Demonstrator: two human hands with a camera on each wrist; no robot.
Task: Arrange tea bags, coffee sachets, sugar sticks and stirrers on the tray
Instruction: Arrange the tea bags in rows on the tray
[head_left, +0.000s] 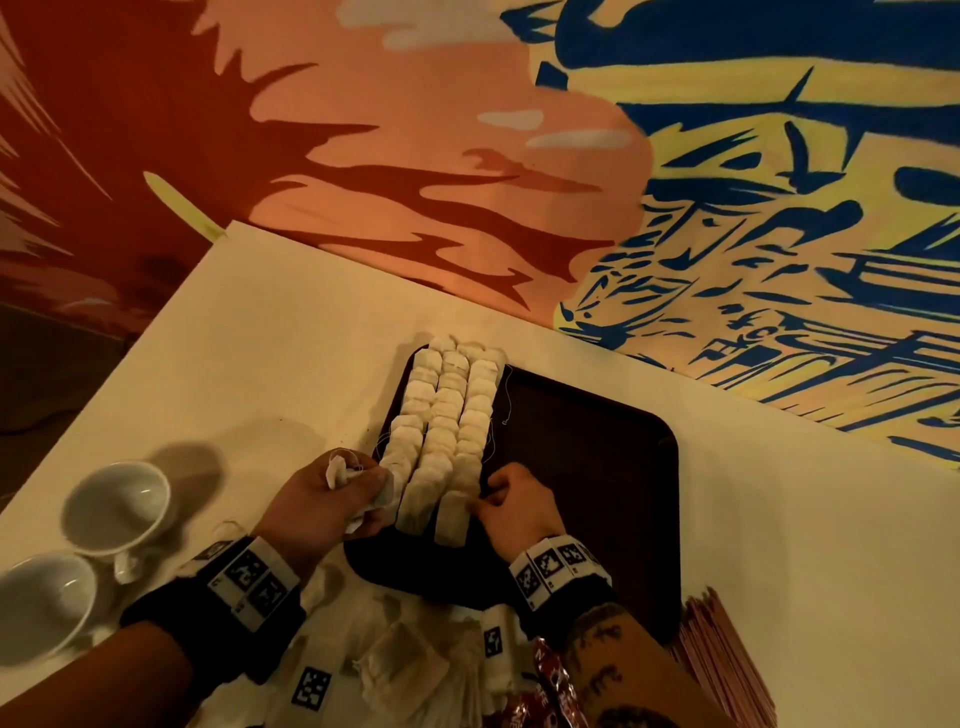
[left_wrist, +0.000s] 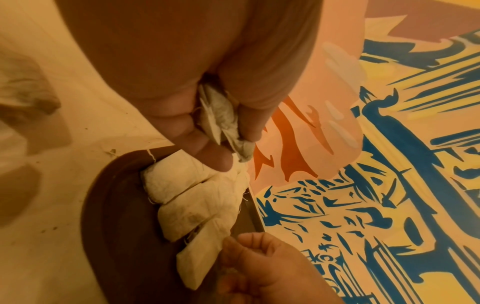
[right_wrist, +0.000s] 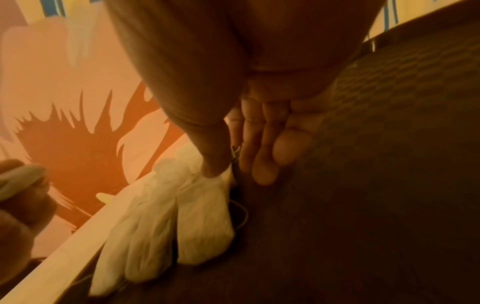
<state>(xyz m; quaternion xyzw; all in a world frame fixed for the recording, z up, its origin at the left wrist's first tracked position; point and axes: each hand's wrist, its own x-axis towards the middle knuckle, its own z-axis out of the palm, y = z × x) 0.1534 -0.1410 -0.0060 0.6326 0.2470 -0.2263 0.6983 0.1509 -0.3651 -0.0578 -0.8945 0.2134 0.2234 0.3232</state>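
Observation:
A dark brown tray (head_left: 582, 467) lies on the cream table. Three rows of overlapping white tea bags (head_left: 441, 431) fill its left part. My left hand (head_left: 363, 493) sits at the near end of the left row and grips a crumpled bunch of tea bags (left_wrist: 223, 121). My right hand (head_left: 485, 499) is at the near end of the right row. Its thumb (right_wrist: 215, 170) and forefinger pinch the edge of the nearest tea bag (right_wrist: 205, 222). In the left wrist view the rows (left_wrist: 197, 195) lie just below my left fingers, with the right hand (left_wrist: 259, 257) beside them.
Two white cups (head_left: 117, 504) (head_left: 44, 597) stand on the table at the left. Loose tea bags (head_left: 405, 665) are heaped at the near edge, beside red sachets (head_left: 558, 686). A bundle of reddish sticks (head_left: 722, 665) lies at the right. A painted wall rises behind the table.

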